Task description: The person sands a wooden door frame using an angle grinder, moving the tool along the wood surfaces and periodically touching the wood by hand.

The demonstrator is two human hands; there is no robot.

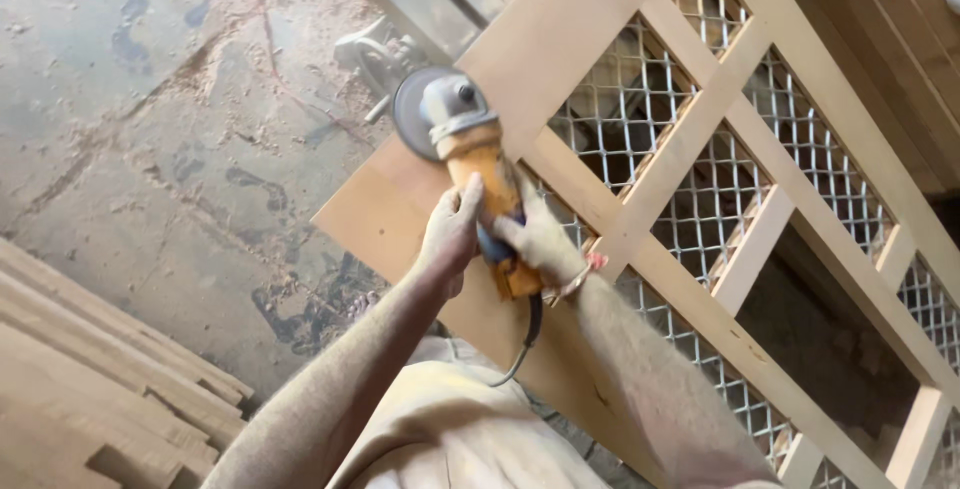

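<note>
The yellow angle grinder (480,164) is held two-handed over the solid end of the wooden door frame (560,39), disc flat toward the wood. The left hand (452,234) is clamped on the grinder body near the head, probably for steadying; the right hand (540,244) is wrapped round the rear handle, where the cord (525,344) exits. Wire mesh (620,109) fills the frame's openings beside the grinder. Stacked planks (90,389) lie on the sawdust-covered floor (150,99), well apart from the frame.
</note>
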